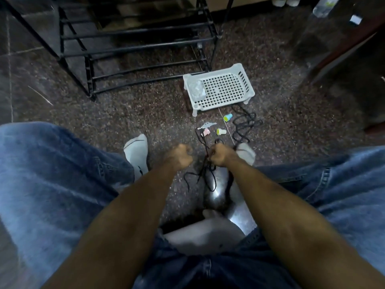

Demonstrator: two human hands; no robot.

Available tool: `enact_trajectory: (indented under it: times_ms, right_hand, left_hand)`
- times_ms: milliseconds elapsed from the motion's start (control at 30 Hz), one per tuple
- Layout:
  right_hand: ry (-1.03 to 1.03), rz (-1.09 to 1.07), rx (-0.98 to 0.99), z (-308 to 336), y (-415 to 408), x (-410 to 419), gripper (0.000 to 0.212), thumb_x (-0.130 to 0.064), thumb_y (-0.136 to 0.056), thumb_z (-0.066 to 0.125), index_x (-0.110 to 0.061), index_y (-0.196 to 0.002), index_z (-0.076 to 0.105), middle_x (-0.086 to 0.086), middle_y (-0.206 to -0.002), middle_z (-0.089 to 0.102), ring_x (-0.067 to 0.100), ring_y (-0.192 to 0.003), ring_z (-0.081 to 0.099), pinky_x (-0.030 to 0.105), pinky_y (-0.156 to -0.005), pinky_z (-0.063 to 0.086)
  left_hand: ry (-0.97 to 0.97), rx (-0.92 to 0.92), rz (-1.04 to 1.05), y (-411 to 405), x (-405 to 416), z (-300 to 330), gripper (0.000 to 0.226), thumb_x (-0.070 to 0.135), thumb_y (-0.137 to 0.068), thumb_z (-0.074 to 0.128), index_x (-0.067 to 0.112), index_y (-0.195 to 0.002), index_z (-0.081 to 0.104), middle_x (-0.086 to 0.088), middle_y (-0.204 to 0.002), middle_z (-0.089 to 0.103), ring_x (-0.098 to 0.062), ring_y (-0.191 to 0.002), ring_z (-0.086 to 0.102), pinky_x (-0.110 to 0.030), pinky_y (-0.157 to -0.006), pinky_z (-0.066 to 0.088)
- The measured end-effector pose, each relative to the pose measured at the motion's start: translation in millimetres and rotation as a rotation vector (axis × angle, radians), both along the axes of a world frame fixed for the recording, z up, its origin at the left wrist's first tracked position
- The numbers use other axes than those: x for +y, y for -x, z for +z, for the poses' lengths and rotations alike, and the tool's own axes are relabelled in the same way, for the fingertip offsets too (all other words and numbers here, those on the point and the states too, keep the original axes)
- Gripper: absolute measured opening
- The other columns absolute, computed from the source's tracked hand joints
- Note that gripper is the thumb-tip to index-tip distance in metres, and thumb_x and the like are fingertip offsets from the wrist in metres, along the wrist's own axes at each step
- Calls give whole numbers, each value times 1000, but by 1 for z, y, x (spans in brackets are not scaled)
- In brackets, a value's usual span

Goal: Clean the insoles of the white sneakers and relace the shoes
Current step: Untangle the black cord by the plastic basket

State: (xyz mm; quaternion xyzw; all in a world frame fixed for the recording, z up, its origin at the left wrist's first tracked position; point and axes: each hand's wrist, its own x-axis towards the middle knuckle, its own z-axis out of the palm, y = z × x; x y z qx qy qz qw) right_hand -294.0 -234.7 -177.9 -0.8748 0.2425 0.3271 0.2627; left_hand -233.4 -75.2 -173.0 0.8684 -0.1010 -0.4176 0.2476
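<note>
Relacing looks to be the step in hand, though no white sneakers can be made out; only a dark shiny shoe (216,190) is seen on the floor between the knees. A black lace (203,172) is grasped in the right hand (220,156); the left hand (180,156) is clenched, nothing visibly held. Next, a lace end probably needs feeding through an eyelet. Just one clear crumpled wrapper (197,90) is held in the white perforated basket (249,91).
</note>
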Motion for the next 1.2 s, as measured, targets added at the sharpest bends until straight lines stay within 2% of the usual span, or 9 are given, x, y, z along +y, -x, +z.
enact_trajectory:
  times_ms: [167,333,500,633,700,800,967,1100,1200]
  right_hand:
    - [25,-22,43,-33,4,-10,19,-20,-81,61,-12,-95,70,15,-106,68,33,-98,63,37,-86,54]
    - [79,-66,62,-65,0,-6,31,-38,-87,59,-13,-105,64,14,-113,65,35,-106,61,40,-86,53]
    - [190,-78,50,-87,-4,9,50,-46,-92,55,-12,-126,44,13,-127,56,36,-115,57,41,-89,46]
    - [147,18,93,-94,-11,9,44,-35,-92,56,-11,-128,48,13,-130,54,35,-119,54,38,-93,44]
    - [48,7,119,-87,-15,6,41,-39,-87,61,-12,-118,58,13,-125,58,34,-116,56,36,-91,45]
    - [-152,-134,74,-72,-17,6,11,-27,-78,65,-19,-70,63,7,-90,66,29,-90,62,27,-69,43]
    - [-492,-270,-56,-24,-24,0,36,3,-74,53,-16,-43,52,6,-50,59,19,-46,52,24,-46,39]
    - [-570,-142,-149,36,-45,-17,30,8,-77,55,-11,-54,50,7,-46,60,16,-39,52,23,-45,42]
    - [-470,-155,-304,76,-65,-38,27,5,-78,59,-13,-61,52,3,-52,58,16,-45,53,29,-51,46]
  left_hand:
    - [-40,-5,-19,-1,-11,-32,32,10,-88,59,9,-120,64,-13,-124,62,-30,-117,57,-30,-96,44]
    - [-107,41,-40,4,-5,-67,24,20,-88,60,14,-110,69,-9,-112,67,-27,-109,61,-35,-94,49]
    - [-73,139,22,11,-1,-83,25,-1,-91,55,14,-72,59,-2,-75,58,-18,-80,58,-22,-67,40]
    - [-88,123,-4,7,5,-90,13,-2,-91,55,-4,-95,67,-13,-90,62,-18,-85,55,-16,-61,30]
    - [-66,108,8,5,6,-88,16,2,-90,57,-1,-99,70,-15,-94,65,-19,-88,57,-19,-64,33]
    - [-46,111,54,-3,2,-83,15,6,-87,58,11,-95,70,-10,-96,68,-20,-91,61,-22,-65,39]
    - [383,39,127,-7,-14,-59,59,-14,-79,61,5,-134,53,-4,-122,59,-13,-107,56,-8,-85,42]
    - [473,2,37,-22,-22,-31,19,18,-80,68,3,-91,70,-12,-87,73,-18,-79,66,-34,-78,51]
    - [536,18,183,-41,-26,1,18,10,-94,61,12,-77,64,2,-55,66,-9,-49,58,-26,-56,46]
